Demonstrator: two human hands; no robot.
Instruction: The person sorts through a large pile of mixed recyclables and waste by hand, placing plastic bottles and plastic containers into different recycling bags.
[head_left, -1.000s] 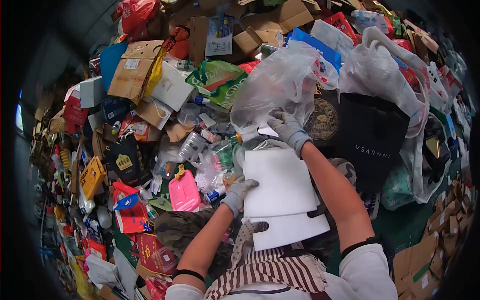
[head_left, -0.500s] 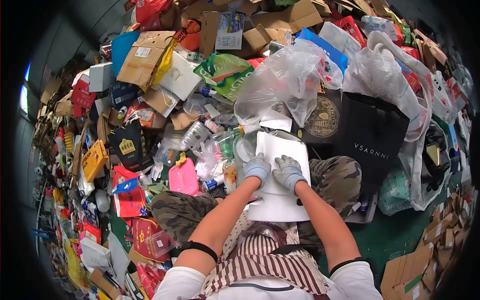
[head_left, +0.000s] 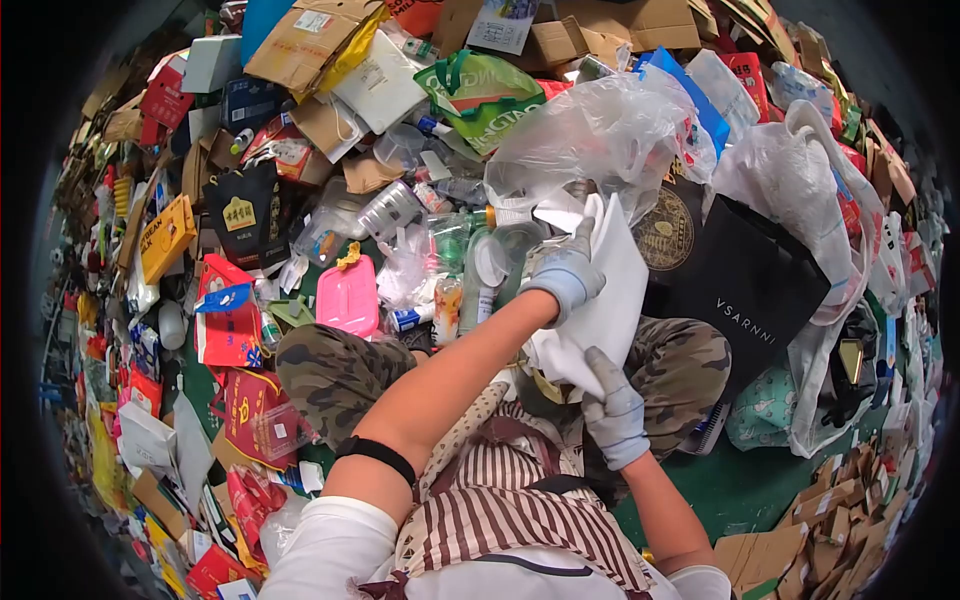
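A white sheet [head_left: 612, 290] stands tilted over the lap, between the knees. My left hand [head_left: 566, 278], in a grey-blue glove, lies against the sheet's left side near its upper end, with a finger stretched upward. Lower down, my right hand [head_left: 614, 410], gloved too, has its fingers closed on the sheet's lower edge. Left of the sheet are clear plastic containers [head_left: 488, 262] and a bottle with orange print [head_left: 447, 312]. Above it spreads a clear plastic bag [head_left: 590, 135].
A black VSARNNI bag [head_left: 745, 290] leans at the right, beside a white plastic bag [head_left: 775, 185]. A pink tray [head_left: 346, 297] lies left. Cardboard [head_left: 800, 520] is piled at the lower right, and mixed packaging surrounds the crossed legs.
The white sheet has gone from lying flat on the lap to being raised and tilted. My left hand has moved up and right; my right hand has moved down to its lower edge. The view has shifted.
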